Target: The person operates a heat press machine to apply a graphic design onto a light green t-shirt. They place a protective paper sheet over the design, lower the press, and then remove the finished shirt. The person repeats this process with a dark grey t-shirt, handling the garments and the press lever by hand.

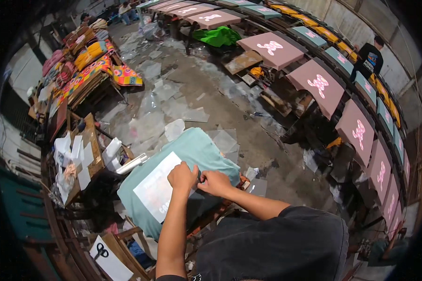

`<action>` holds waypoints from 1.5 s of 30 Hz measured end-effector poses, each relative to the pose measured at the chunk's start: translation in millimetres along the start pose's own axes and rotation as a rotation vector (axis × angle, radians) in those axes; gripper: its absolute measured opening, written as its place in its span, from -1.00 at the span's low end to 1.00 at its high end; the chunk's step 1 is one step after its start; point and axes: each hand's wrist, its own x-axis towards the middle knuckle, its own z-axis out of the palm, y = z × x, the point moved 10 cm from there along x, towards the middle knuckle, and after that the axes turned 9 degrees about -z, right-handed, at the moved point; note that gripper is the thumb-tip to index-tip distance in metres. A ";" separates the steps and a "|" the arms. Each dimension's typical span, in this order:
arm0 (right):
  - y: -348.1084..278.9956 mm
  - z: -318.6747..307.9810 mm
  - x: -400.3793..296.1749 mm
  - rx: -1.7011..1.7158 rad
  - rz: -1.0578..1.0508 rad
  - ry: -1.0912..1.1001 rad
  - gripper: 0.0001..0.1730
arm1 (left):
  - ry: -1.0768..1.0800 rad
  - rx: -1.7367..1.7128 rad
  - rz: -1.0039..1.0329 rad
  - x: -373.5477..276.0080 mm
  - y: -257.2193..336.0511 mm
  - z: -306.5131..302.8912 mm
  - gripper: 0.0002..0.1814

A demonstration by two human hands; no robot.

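Observation:
A teal fabric piece [197,144] lies spread on a surface before me, its near right part over something dark. On it rests a white sheet [151,182] with faint printed lettering. My left hand [183,177] is over the sheet's right edge, fingers curled. Close to its right, my right hand [214,182] has bent fingers, thumb and forefinger near the left thumb. Both seem to pinch something at the sheet's edge, but what lies between the fingers is hidden.
Black-handled scissors [101,251] lie on white paper at lower left. Transparent sheets [147,126] litter the floor. Pink printed fabric panels [316,84] line a long curved rack at right, where a person [369,58] stands. Colourful cloth [88,73] covers a table at upper left.

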 end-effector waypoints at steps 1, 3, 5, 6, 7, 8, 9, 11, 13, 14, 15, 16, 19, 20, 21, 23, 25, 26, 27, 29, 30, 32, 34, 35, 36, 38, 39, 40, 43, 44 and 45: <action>1.4 -2.4 -1.0 0.010 0.016 0.022 -0.66 | -0.016 0.016 0.000 -0.2 2.6 -0.1 -0.46; 3.5 -4.5 -2.7 0.018 0.025 0.071 -0.65 | -0.036 0.029 0.004 1.1 6.1 -1.8 -0.47; 3.8 -5.9 -4.2 0.015 0.015 0.128 -0.65 | -0.043 0.024 0.015 3.5 7.7 -3.5 -0.49; 4.9 -3.9 -2.7 0.023 0.019 0.122 -0.65 | -0.047 0.027 0.015 5.2 6.5 -3.2 -0.50; 6.4 -2.1 -0.7 0.031 0.023 0.116 -0.66 | -0.051 0.031 0.015 7.0 5.0 -2.6 -0.50; 6.9 -0.7 0.7 0.040 0.027 0.110 -0.66 | -0.056 0.035 0.015 8.5 3.3 -2.4 -0.50; 7.0 0.5 2.1 0.029 0.031 0.091 -0.66 | -0.063 0.037 0.014 9.7 1.7 -1.6 -0.50; 6.8 3.3 5.0 0.010 0.040 0.052 -0.67 | -0.078 0.041 0.010 10.9 -1.5 -0.2 -0.49; 7.6 3.8 6.4 0.023 0.053 0.047 -0.69 | -0.084 0.033 0.005 10.5 -1.0 -1.6 -0.47; 7.8 4.7 6.4 0.030 0.059 0.044 -0.70 | -0.086 0.029 0.001 10.0 -0.7 -2.8 -0.47; 5.1 2.9 6.3 0.039 0.039 0.067 -0.72 | -0.095 0.029 0.001 9.5 0.4 -4.1 -0.46; 1.9 1.2 5.6 0.047 0.019 0.090 -0.74 | -0.104 0.030 0.000 8.9 1.6 -5.5 -0.45; -9.0 0.6 3.0 0.025 -0.041 0.146 -0.78 | -0.112 0.041 -0.001 10.4 0.6 -5.7 -0.46; -12.9 0.8 1.3 0.010 -0.061 0.163 -0.79 | -0.111 0.046 -0.002 11.9 -1.2 -5.6 -0.47; -20.5 0.0 0.6 -0.013 -0.099 0.172 -0.79 | -0.109 0.032 -0.006 15.1 -5.8 -3.7 -0.48; -36.2 -1.6 -2.6 -0.057 -0.177 0.187 -0.79 | -0.105 0.002 -0.016 20.9 -18.0 1.7 -0.50; -44.2 -2.6 -5.7 -0.082 -0.261 0.213 -0.78 | -0.160 -0.042 -0.020 21.3 -19.1 -0.1 -0.52; -46.8 -1.9 -7.1 -0.096 -0.283 0.207 -0.76 | -0.187 -0.064 -0.024 21.6 -20.5 -0.2 -0.53; -51.1 -0.9 -7.2 -0.110 -0.309 0.197 -0.74 | -0.195 -0.089 -0.028 23.0 -26.0 0.1 -0.53; -58.2 1.7 -3.4 -0.128 -0.391 0.124 -0.73 | -0.209 -0.141 -0.040 25.1 -41.4 5.5 -0.54; -61.2 2.1 -0.1 -0.138 -0.437 0.085 -0.73 | -0.210 -0.202 -0.023 24.4 -47.6 8.3 -0.54; -56.6 -13.3 15.7 -0.128 -0.478 0.127 -0.71 | -0.198 -0.328 0.010 22.9 -59.7 7.2 -0.55; -54.3 -22.9 32.8 -0.204 -0.558 0.179 -0.63 | -0.217 -0.414 0.040 16.5 -64.6 1.8 -0.57; -56.9 -24.6 40.1 -0.286 -0.621 0.211 -0.57 | -0.225 -0.458 0.053 11.8 -68.4 -1.9 -0.58; -58.6 -22.9 44.2 -0.367 -0.682 0.243 -0.50 | -0.271 -0.571 0.041 6.8 -75.5 -2.7 -0.59; -33.5 1.9 66.7 -0.453 -0.614 0.092 -0.43 | -0.312 -0.799 0.028 1.2 -99.4 10.1 -0.63; -28.1 10.9 73.1 -0.493 -0.574 0.017 -0.39 | -0.336 -0.909 0.023 -3.3 -101.0 4.5 -0.65; -23.9 14.0 75.9 -0.498 -0.553 -0.008 -0.37 | -0.371 -0.897 -0.035 -10.1 -111.0 0.9 -0.69; -20.8 16.0 78.5 -0.475 -0.543 -0.001 -0.38 | -0.395 -0.828 -0.100 -20.8 -142.0 -10.8 -0.68; -21.5 17.0 78.0 -0.475 -0.544 0.005 -0.38 | -0.376 -0.890 -0.089 -22.6 -153.0 -11.0 -0.64; -22.8 17.7 77.7 -0.482 -0.550 0.004 -0.38 | -0.373 -0.902 -0.097 -26.3 -164.6 -12.6 -0.64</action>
